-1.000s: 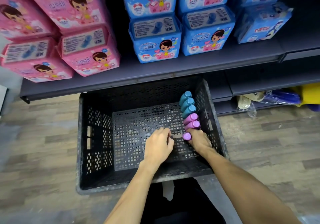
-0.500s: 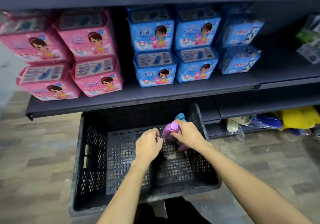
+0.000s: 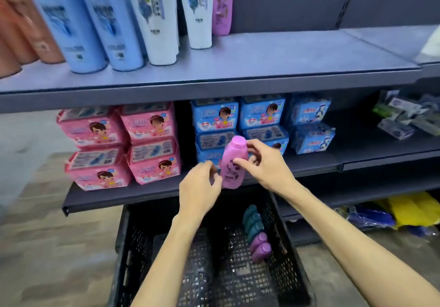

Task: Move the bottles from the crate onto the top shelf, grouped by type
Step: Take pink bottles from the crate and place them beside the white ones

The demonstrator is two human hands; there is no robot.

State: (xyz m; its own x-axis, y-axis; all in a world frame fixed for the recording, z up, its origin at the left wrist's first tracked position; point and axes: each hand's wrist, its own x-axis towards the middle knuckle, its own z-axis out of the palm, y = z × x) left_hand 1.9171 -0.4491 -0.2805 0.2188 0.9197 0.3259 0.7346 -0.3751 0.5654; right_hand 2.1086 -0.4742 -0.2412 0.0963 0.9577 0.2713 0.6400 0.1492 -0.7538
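high above and left of the hands, on the top shelf (image 3: 285, 54): orange bottles (image 3: 21, 21), blue bottles (image 3: 59, 26), white bottles (image 3: 154, 16), then one lilac bottle (image 3: 222, 4) at the row's right end, almost straight above the hands. level with the hands and to their left, pink packs (image 3: 119, 145) stacked on the middle shelf (image 3: 357, 149); blue packs (image 3: 238, 118) right behind the hands. left hand (image 3: 200, 187) with fingers loosely curled at the lower left edge of the pink bottle (image 3: 232, 164); touching or gripping, cannot tell. pink bottle cap-up, slightly tilted, in the air between both hands. right hand (image 3: 264, 166) pinching it, thumb on the front label, fingers round the back near the cap. below the hands, black crate (image 3: 128, 247) on the floor, with teal bottles (image 3: 252, 218) and purple bottles (image 3: 260, 247) lined along its wall under the right forearm.
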